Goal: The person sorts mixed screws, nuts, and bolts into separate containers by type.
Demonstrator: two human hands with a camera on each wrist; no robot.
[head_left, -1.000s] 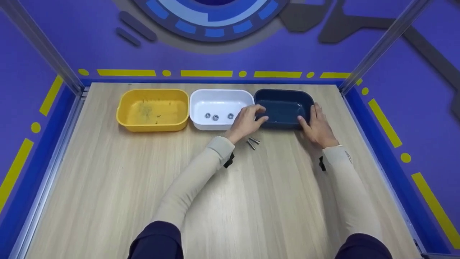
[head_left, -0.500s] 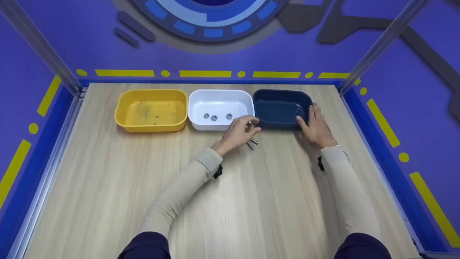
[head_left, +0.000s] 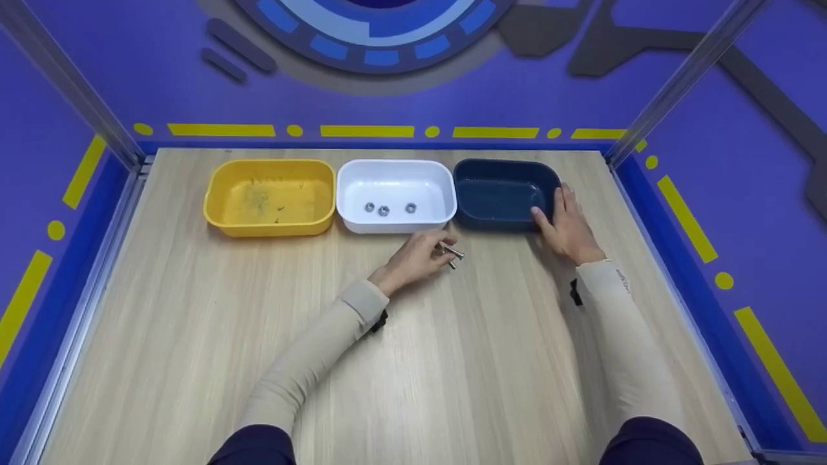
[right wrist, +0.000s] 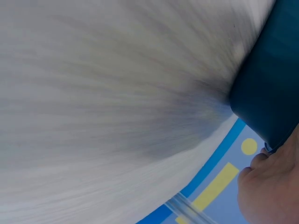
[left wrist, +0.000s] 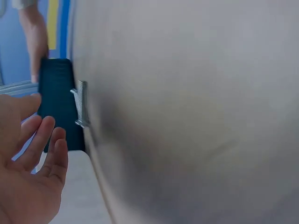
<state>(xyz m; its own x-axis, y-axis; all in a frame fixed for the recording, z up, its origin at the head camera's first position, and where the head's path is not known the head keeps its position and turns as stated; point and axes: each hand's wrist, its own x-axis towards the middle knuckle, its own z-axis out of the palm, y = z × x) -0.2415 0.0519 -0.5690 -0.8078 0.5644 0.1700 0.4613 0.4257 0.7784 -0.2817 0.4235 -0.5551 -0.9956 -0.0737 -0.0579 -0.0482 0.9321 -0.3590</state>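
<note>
My left hand (head_left: 417,258) is low over the table, thumb and fingers apart and loosely bent. At its fingertips in the head view lie two silver bolts (head_left: 454,251); in the left wrist view these bolts (left wrist: 81,105) show beyond the fingers, with a gap between. My right hand (head_left: 568,229) holds the right end of the dark blue bin (head_left: 507,223), thumb over the front rim and fingers along the side. The right wrist view shows the hand (right wrist: 273,182) at the corner of that bin (right wrist: 266,79); its thumb is hidden there.
A white bin (head_left: 396,227) with three nuts (head_left: 384,211) stands left of the dark blue one. Further left is a yellow bin (head_left: 271,229) with dark marks inside. Blue-purple panels (head_left: 400,103) enclose the wooden table (head_left: 452,374) at the back and sides.
My left hand has drawn back from over the dark blue and white bins, down and left to the bolts. The right hand stays on the dark blue bin.
</note>
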